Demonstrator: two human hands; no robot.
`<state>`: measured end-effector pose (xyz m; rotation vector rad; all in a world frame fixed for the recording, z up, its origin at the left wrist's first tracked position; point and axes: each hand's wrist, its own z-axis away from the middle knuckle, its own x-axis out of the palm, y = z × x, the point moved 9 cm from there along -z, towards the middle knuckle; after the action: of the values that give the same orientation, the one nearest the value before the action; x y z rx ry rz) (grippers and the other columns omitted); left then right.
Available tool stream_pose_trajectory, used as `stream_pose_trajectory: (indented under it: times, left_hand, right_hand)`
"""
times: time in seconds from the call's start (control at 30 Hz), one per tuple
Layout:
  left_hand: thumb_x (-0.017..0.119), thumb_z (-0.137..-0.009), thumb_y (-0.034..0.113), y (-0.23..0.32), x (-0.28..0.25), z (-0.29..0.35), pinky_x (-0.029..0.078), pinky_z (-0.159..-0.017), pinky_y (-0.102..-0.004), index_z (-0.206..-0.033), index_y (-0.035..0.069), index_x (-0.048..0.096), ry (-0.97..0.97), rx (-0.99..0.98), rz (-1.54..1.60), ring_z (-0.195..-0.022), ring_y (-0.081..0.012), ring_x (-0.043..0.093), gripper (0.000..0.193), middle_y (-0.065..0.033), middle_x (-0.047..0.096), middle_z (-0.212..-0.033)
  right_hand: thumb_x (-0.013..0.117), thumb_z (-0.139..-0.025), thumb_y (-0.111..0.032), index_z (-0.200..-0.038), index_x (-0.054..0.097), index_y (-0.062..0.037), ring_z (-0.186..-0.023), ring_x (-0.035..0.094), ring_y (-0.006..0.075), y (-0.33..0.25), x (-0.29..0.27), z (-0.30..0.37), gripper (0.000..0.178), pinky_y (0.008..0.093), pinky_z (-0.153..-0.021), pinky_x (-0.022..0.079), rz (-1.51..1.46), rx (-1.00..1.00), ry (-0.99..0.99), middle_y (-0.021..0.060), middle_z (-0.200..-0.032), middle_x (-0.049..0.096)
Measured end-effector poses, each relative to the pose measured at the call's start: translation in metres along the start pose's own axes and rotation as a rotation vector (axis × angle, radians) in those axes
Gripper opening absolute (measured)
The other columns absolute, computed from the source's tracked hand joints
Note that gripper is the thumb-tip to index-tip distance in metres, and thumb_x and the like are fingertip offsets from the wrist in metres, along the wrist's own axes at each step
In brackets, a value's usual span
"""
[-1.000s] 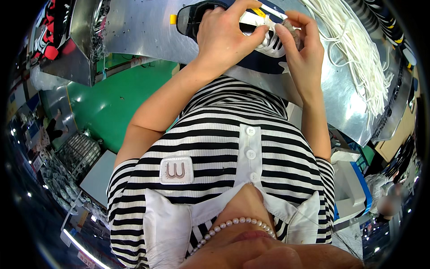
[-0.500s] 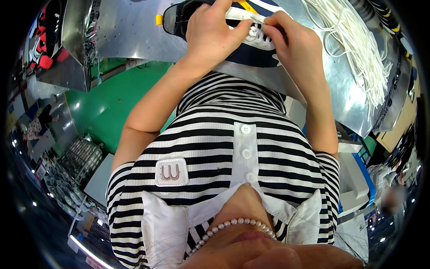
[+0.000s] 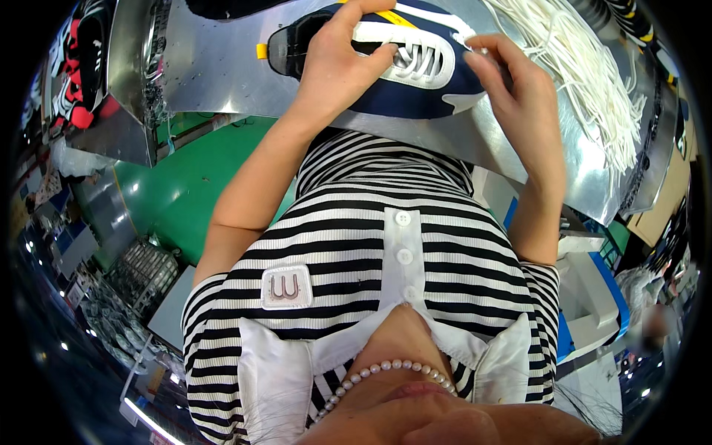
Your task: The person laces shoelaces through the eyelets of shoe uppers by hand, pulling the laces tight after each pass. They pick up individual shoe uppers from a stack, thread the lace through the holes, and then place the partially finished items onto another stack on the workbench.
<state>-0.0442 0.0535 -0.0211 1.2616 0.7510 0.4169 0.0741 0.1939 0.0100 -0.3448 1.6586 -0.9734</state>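
A navy shoe (image 3: pixel 415 104) with a white lace panel and a yellow heel tab lies on its sole on the metal table, toe to the right. White shoelaces (image 3: pixel 420 63) cross its front eyelets. My left hand (image 3: pixel 337 70) is closed round the shoe near its opening, the thumb pressed by the laces and the fingers over the far side. Just beyond the toe, my right hand (image 3: pixel 519 85) has thumb and index finger drawn together. A small pale bit shows at their tips; I cannot make out what it is.
A heap of white laces (image 3: pixel 586 81) lies on the metal table (image 3: pixel 215 67) to the right. Part of another dark shoe (image 3: pixel 230 6) shows at the far edge. Black and red shoes (image 3: pixel 85 67) stand at the far left, beyond the table's raised edge. The floor (image 3: pixel 200 163) is green.
My right hand has moved from the eyelets rightward past the toe. More of the lacing now shows. My left hand keeps its hold on the shoe, and the view has shifted slightly.
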Motion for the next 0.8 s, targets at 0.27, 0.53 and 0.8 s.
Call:
stream_pose_trajectory:
  times: [0.27, 0.53, 0.8]
  left_hand:
    - [0.071, -0.081, -0.002, 0.008, 0.011, -0.007, 0.049, -0.084, -0.0208, -0.13, 0.006, 0.057, -0.183, -0.017, 0.175, -0.09, -0.0088, 0.061, 0.051, -0.0044, 0.065, -0.104]
    - [0.071, -0.085, 0.003, 0.0, 0.011, -0.003, 0.048, -0.091, -0.0259, -0.129, 0.007, 0.056, -0.305, -0.187, 0.222, -0.097, -0.0127, 0.065, 0.047, -0.0067, 0.066, -0.11]
    - [0.066, -0.091, 0.01, 0.006, 0.016, -0.001, 0.049, -0.085, -0.0241, -0.132, 0.006, 0.053, -0.327, -0.187, 0.265, -0.092, -0.0114, 0.065, 0.043, -0.0065, 0.067, -0.105]
  right_hand:
    - [0.072, -0.085, -0.016, -0.1, 0.071, -0.0111, -0.054, 0.062, 0.015, 0.024, 0.015, -0.001, 0.016, 0.0277, -0.05, 0.044, -0.011, 0.011, 0.428, 0.0045, -0.068, 0.067]
    - [0.073, -0.082, -0.01, -0.102, 0.073, -0.0129, -0.066, 0.068, 0.0152, 0.001, 0.015, -0.008, 0.02, 0.0259, -0.055, 0.05, -0.394, -0.179, 0.141, 0.0034, -0.083, 0.071]
    - [0.071, -0.074, -0.008, -0.099, 0.069, -0.0147, -0.072, 0.068, 0.0211, -0.022, 0.028, -0.009, 0.027, 0.0304, -0.06, 0.052, -0.008, -0.449, 0.136, 0.001, -0.085, 0.07]
